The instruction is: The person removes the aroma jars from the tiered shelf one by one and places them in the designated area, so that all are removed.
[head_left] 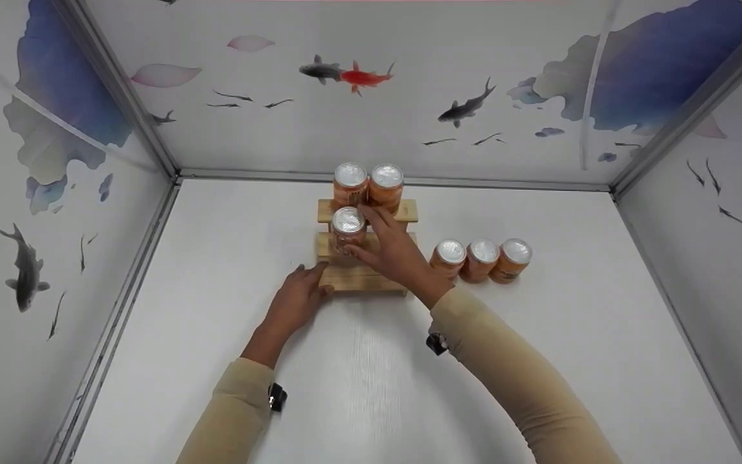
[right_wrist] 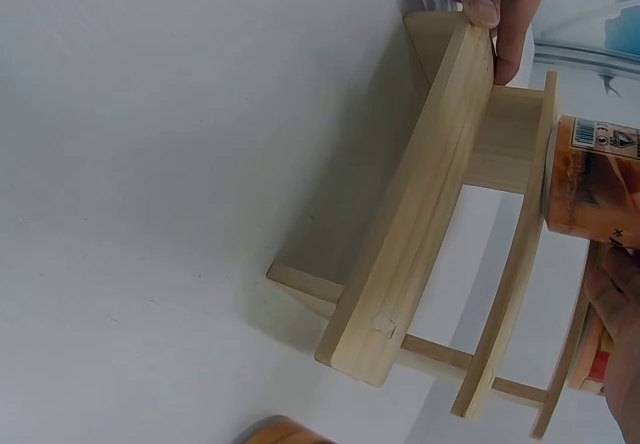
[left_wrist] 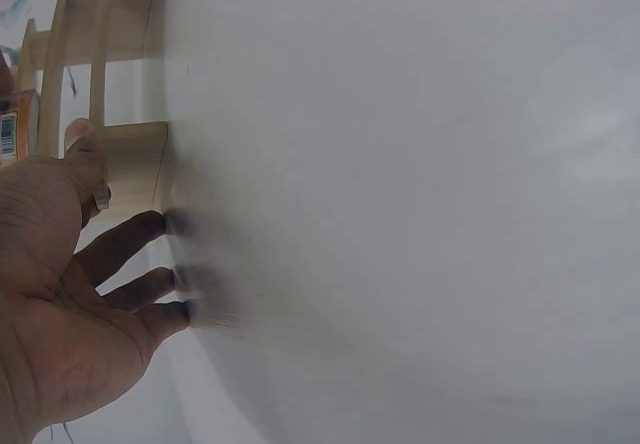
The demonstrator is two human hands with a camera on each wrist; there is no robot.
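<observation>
Fingers (head_left: 371,248) of the right hand (head_left: 397,254) curl round an orange can (head_left: 348,229) on the middle step of a wooden stepped rack (head_left: 364,278); left hand (head_left: 297,298) lies with its fingers (left_wrist: 130,239) spread, tips on the white surface (head_left: 371,386), thumb against the rack's lowest step.

White surface: walled by panels printed with fish.

Stepped rack: centre of the surface, near the back wall. Right wrist view shows its open underside slats (right_wrist: 430,349), hidden from the head view.

Cans: two on the top step (head_left: 368,183), silver lids up. Three more (head_left: 482,259) in a touching row on the surface, just right of the rack. Left wrist view shows only a sliver of label (left_wrist: 10,134).
</observation>
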